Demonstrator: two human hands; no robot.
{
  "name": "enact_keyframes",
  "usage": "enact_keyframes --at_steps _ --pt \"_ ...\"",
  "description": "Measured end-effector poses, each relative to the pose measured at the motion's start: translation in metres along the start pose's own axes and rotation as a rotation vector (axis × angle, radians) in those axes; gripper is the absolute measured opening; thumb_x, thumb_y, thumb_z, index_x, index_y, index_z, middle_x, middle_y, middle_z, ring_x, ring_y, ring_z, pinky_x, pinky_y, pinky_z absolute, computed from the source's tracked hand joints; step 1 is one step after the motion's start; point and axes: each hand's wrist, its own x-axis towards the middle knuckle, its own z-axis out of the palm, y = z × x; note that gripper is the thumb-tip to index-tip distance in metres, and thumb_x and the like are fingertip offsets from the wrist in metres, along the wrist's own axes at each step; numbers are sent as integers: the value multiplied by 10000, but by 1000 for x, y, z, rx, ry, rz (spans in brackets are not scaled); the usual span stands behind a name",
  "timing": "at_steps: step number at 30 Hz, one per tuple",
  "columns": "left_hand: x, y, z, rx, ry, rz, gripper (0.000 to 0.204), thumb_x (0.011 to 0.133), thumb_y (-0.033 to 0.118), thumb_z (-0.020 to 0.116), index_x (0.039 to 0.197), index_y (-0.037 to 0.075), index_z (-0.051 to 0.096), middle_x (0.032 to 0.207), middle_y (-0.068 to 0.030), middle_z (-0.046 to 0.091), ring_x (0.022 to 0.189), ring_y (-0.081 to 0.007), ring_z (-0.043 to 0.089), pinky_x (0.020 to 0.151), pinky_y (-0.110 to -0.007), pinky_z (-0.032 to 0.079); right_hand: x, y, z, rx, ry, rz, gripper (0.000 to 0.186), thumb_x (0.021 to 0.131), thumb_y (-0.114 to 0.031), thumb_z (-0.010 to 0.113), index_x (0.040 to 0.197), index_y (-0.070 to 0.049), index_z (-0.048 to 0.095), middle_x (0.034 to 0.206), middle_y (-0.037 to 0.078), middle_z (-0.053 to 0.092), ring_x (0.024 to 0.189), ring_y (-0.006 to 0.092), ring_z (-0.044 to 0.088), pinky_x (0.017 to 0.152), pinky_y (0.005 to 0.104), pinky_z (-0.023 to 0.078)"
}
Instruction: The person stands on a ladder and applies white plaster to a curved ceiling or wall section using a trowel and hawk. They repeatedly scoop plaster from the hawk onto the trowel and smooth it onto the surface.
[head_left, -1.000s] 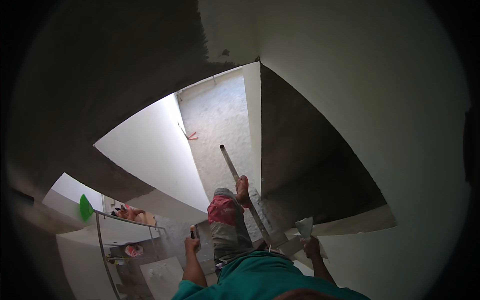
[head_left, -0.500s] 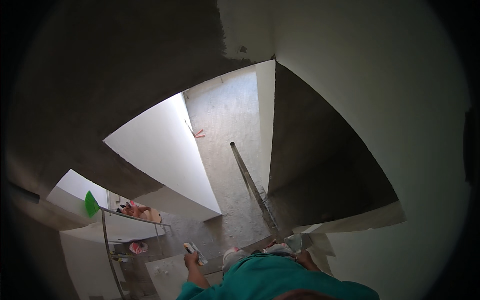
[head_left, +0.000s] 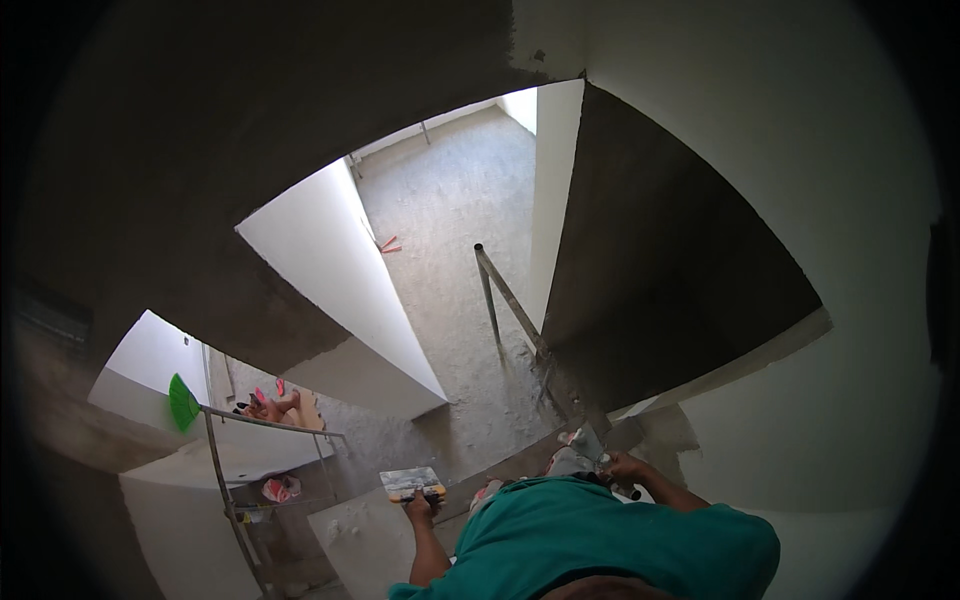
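Note:
My left hand [head_left: 422,508] is closed round the handle of a wide putty knife [head_left: 406,478]. Its broad, pale blade carries grey-white smears and has a yellow-orange and black edge toward my fingers. On the other side of my body, my right hand [head_left: 628,466] grips a trowel [head_left: 591,443] with a dark handle. The grey blade points away from me, close to the patchy lower wall; part of it is hard to make out. Both forearms come out of a green shirt [head_left: 600,535].
Metal scaffold rails [head_left: 515,305] stand ahead on the concrete floor [head_left: 430,210]. At left, a green broom head [head_left: 183,402] is by another rail [head_left: 215,465]. A red-and-white bag [head_left: 281,488] lies below. White wall pieces [head_left: 330,270] and a dark wall panel [head_left: 670,270] surround me.
My left hand has shifted right, turning the putty knife so its blade lies broad and crosswise. My right hand has risen and moved slightly outward with the trowel. The whole view has shifted.

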Motion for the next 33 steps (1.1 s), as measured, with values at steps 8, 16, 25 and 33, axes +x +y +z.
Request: enact_keyframes --at_steps 8,16,25,33 --pt "-10 -92 -10 1043 -2 722 436 922 289 506 1254 7 514 878 -221 667 741 -377 654 742 -435 522 -7 -27 63 -43 -146 -176 370 745 -8 702 1100 -81 625 916 -20 651 830 94 575 759 278 455" --pt "-24 -153 45 989 -187 506 381 963 253 341 1227 125 583 1137 -203 624 1006 -371 609 872 -474 473 9 -86 105 -417 -193 0 262 765 -49 694 1013 -76 614 848 -11 621 691 72 543 625 262 458" --pt "-50 -197 42 640 240 872 357 882 258 532 1169 53 584 938 -204 640 880 -385 610 773 -463 486 45 -79 102 -546 -269 -16 153 772 -26 646 913 -38 585 774 14 599 670 108 568 623 273 458" --pt "-179 -185 15 496 466 721 468 765 132 667 1212 38 562 1095 -204 604 1014 -381 580 908 -452 466 37 -94 130 -654 -323 75 173 769 4 667 918 -38 589 791 16 616 679 110 585 643 261 470"
